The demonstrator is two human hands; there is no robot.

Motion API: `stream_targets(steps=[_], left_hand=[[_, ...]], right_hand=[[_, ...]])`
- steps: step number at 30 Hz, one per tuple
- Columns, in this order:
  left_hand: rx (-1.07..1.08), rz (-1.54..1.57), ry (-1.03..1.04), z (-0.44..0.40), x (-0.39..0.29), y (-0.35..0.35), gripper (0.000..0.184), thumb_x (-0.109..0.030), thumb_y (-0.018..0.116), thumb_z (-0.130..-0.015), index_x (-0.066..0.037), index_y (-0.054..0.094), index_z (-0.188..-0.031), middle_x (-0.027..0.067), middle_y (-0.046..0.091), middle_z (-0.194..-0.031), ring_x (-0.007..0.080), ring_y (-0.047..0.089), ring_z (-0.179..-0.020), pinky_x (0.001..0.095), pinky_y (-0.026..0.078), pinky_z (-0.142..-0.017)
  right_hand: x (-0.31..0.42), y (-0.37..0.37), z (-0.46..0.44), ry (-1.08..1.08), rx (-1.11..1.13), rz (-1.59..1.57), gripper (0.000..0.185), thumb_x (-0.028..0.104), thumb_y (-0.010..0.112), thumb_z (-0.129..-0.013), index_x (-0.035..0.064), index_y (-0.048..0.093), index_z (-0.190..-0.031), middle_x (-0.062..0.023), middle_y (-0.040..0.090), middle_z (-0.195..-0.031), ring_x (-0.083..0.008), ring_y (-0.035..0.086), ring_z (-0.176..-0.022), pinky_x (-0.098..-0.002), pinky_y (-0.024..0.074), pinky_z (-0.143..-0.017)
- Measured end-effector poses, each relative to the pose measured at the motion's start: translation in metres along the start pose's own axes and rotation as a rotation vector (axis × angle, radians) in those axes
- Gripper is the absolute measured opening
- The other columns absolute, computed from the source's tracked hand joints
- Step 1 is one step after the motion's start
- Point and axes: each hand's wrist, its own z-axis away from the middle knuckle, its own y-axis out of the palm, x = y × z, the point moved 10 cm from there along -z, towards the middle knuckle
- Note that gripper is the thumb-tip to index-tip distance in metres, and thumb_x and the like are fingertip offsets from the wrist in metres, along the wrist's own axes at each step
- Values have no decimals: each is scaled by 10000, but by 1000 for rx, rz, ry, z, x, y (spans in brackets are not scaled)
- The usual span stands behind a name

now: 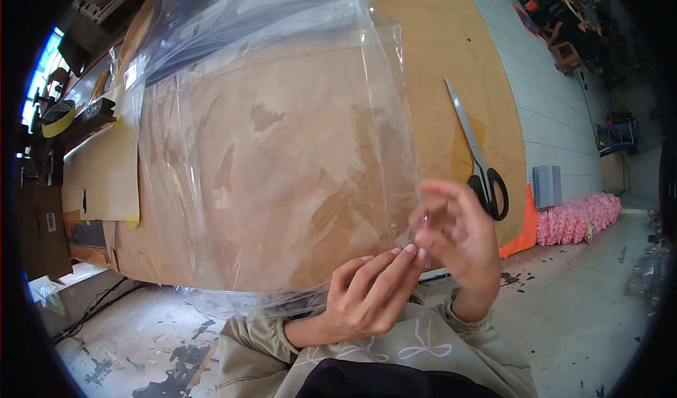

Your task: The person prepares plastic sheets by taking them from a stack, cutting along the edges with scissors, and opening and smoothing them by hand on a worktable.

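Note:
A clear plastic sheet lies over the brown-covered table, wrinkled and folded at its far end. My left hand is closed on the sheet's near right corner, fingertips pinched together at its edge. Just right of it, my right hand is slightly blurred, with its fingers curved and apart. Its thumb comes close to the left fingertips, and whether it touches the plastic there I cannot tell. Scissors with black handles lie to the right of the sheet, close beyond my right hand, blades pointing away.
Brown paper covers the table. At left stand a tape roll and a cardboard box. Pink bundled material and a grey block sit beyond the right edge, near an orange sheet. People are far off at upper right.

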Motion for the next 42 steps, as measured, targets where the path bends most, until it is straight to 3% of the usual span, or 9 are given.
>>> stream_targets(steps=[3,12,15,18,22,25,28,36,42], left_hand=[[-29,21,-16,-2,2,4,207,-120,689,-719,-126,720,-924,9,670,-1001,153,635,-875,301,429,-751],[-99,1,-42,-5,2,7,191,-108,733,-687,-153,705,-871,-13,688,-961,136,646,-818,267,399,-716],[-120,21,-55,-4,2,7,229,-106,747,-656,-164,718,-876,-22,676,-924,126,606,-734,251,383,-678],[-129,37,-65,-4,2,5,260,-77,752,-628,-146,728,-878,-24,656,-875,124,555,-658,234,373,-627],[-139,112,-29,-8,-3,8,280,-35,755,-600,-90,726,-872,15,637,-845,136,544,-630,231,386,-554],[-142,175,-9,-14,-5,10,290,-9,750,-589,-50,720,-874,44,626,-841,148,555,-634,232,417,-532],[-135,231,-8,-16,-5,15,305,13,742,-583,-21,710,-884,65,621,-848,165,569,-654,233,453,-544],[-122,281,-6,-12,-1,19,321,-28,646,-566,41,671,-879,109,611,-938,197,601,-778,248,504,-655],[-152,250,16,-11,-2,20,268,80,749,-573,19,658,-819,102,637,-885,186,599,-699,239,480,-555]], right_hand=[[-22,-14,29,218,43,53,335,-22,701,-800,-37,548,-1098,-83,645,-845,-106,625,-744,-206,508,-617],[-36,-26,30,200,74,-150,153,-3,618,-875,-64,589,-1011,-102,663,-783,-126,642,-739,-235,534,-647],[14,-62,38,-290,-383,486,229,24,617,-874,-36,588,-1093,-107,637,-848,-198,635,-785,-297,523,-696],[35,-63,30,-368,-524,1346,366,51,626,-855,10,549,-1210,-123,579,-923,-276,594,-857,-353,489,-753],[11,-78,31,-80,-426,1234,503,10,610,-834,44,469,-1315,-127,514,-1013,-294,563,-930,-347,462,-786],[-27,-106,59,231,-266,451,578,-35,604,-808,31,424,-1353,-103,513,-1035,-239,554,-946,-350,454,-765],[-34,-103,92,124,-345,255,627,1,675,-749,-1,417,-1320,-77,546,-978,-170,544,-868,-320,440,-702],[-16,-75,139,-9,-281,906,521,109,815,-608,24,548,-1047,-84,616,-819,-177,524,-632,-284,430,-559],[-9,-61,134,-121,-326,1040,376,85,816,-614,40,621,-933,-41,640,-740,-155,495,-493,-265,408,-442]])
